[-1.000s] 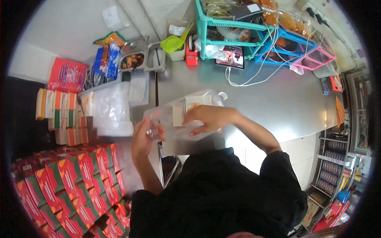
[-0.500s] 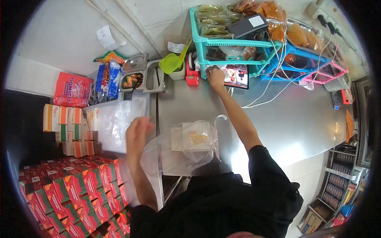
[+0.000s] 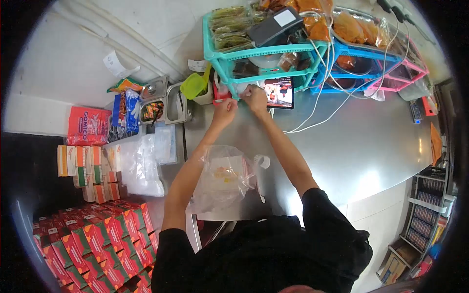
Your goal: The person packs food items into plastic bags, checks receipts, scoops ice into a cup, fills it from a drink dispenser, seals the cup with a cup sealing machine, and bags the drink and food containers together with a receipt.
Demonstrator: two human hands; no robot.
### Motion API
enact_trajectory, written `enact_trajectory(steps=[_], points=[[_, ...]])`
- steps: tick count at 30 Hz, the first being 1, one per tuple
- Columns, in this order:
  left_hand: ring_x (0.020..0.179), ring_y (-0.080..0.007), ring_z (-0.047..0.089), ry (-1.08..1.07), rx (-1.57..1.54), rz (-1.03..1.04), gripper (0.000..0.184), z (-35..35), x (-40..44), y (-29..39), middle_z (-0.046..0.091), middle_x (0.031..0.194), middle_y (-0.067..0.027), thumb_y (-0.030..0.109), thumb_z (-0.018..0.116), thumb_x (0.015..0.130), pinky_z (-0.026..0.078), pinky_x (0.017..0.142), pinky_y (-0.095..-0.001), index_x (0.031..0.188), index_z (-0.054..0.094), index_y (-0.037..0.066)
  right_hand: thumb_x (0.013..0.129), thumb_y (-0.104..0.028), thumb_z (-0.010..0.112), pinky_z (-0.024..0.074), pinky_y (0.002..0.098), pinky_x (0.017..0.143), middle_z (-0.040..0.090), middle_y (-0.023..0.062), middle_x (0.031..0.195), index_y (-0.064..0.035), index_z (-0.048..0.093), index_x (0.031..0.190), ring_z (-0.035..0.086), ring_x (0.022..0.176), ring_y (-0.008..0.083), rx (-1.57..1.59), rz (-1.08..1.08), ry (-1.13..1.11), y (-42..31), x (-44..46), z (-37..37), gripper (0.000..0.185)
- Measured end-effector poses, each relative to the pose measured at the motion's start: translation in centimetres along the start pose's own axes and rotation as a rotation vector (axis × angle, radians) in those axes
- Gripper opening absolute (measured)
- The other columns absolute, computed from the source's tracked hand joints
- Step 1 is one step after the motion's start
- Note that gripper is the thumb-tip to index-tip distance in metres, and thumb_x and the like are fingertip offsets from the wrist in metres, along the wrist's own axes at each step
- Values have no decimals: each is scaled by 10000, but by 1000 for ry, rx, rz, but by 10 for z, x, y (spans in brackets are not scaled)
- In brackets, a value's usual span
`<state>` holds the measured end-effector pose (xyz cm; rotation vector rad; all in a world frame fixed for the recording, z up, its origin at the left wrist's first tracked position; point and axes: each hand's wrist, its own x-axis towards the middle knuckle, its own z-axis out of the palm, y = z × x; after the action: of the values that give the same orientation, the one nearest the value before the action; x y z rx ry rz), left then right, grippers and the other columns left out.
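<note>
My left hand point(image 3: 224, 112) reaches to the back of the steel table, fingers closed, just in front of a red tape dispenser point(image 3: 220, 94). Beside it, my right hand point(image 3: 256, 100) has its fingers pinched together at the foot of the teal rack point(image 3: 229, 80), next to white crumpled material point(image 3: 241, 88). What either hand grips is too small or hidden to make out. A lit tablet point(image 3: 280, 93) leans behind my right hand. Nearer my body, between my forearms, lies a clear plastic bag point(image 3: 222, 183) with a pale, printed item inside. A curled white strip point(image 3: 262, 161) lies at its right.
A green scoop point(image 3: 194, 87) and steel containers point(image 3: 177, 105) stand at the back left. Clear bags point(image 3: 139, 168) lie left, above stacked red boxes point(image 3: 97, 239). White cables point(image 3: 312, 117) trail across the table from the blue rack point(image 3: 342, 80).
My left hand has moved from beside the plastic bag up to the back, close to my right hand. The view has shifted, and my right hand stays by the teal rack.
</note>
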<state>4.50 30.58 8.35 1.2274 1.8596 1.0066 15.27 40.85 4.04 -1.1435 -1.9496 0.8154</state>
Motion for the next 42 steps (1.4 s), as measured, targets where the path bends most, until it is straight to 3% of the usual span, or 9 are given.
enact_trajectory(steps=[8,11,17,23,26,30,33,38,42], points=[[786,-239,598,258,-9,138,159,45,34,-13,597,826,-126,143,454,869,447,686,-331,973,515,39,718,-66,661,413,218,568,620,11,696,-26,653,782,516,627,55,543,229,-218,17,-16,-22,76],[829,-222,585,361,32,457,171,53,43,-11,583,889,-146,141,483,856,442,708,-334,987,506,32,702,-46,679,405,204,571,601,-3,670,-25,636,731,505,621,46,790,325,-208,6,-24,-37,55],[766,-189,572,245,-631,-158,370,62,40,37,566,886,-129,127,564,808,444,558,-293,1111,380,20,699,-63,696,393,186,571,582,-9,656,-30,581,649,496,632,38,736,236,-180,11,-31,-52,130],[594,-153,529,314,-659,-148,560,72,58,28,557,805,-106,70,691,696,413,497,-258,1129,340,13,722,-125,694,391,190,575,562,-6,647,-21,575,689,502,626,61,657,256,-172,-1,-45,-86,162],[620,-161,542,302,-671,-194,559,68,54,28,558,798,-115,29,706,666,424,515,-272,1111,369,5,729,-191,687,438,254,557,617,46,768,-20,625,758,533,591,103,210,220,623,1,-36,-85,185],[625,-164,541,389,-371,-108,476,69,52,5,552,789,-108,143,688,714,429,537,-279,1080,414,8,751,-218,674,328,197,491,516,-51,634,-79,614,762,426,543,34,970,506,-82,17,-23,-91,152],[604,-144,523,378,-102,-64,407,72,62,-30,534,746,-74,241,653,760,422,531,-272,1030,443,18,772,-199,646,290,188,445,522,-57,638,-102,592,722,399,511,15,917,525,-160,5,-21,-94,121],[516,-93,488,-202,-225,-192,265,54,26,55,481,582,4,309,570,829,404,457,-242,782,553,49,805,-281,618,253,174,416,424,-82,586,-134,555,785,327,460,15,1188,636,-221,15,-22,-84,162],[471,-83,475,-191,-341,-128,274,63,48,31,469,543,16,268,544,847,384,399,-231,663,546,66,846,-318,563,248,174,423,353,-83,589,-163,491,774,307,475,23,1458,655,-79,-2,-35,-111,186]])
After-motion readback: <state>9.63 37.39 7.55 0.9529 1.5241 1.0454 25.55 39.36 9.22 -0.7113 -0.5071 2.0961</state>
